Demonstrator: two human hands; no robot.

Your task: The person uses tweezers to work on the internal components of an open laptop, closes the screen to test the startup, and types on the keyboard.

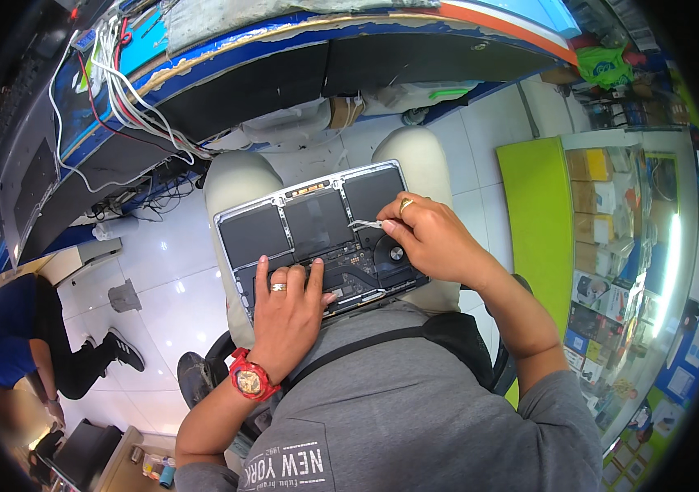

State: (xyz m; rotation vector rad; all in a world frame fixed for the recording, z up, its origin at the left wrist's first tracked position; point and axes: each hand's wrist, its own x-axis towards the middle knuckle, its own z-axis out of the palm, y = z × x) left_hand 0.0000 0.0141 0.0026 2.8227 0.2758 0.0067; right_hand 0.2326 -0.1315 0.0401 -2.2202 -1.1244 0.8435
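Bright indoor light, with curved edges fading to black corners.
A white tube light [667, 275] glares at right, and the pale floor tiles [157, 303] throw back small bright spots (mostly at left), while the front of the workbench [415, 51] stays dark. The open laptop [314, 225] is fairly crisp; a person's head [15, 420] at lower left is smeared by blur, and the workbench bows near the rim.
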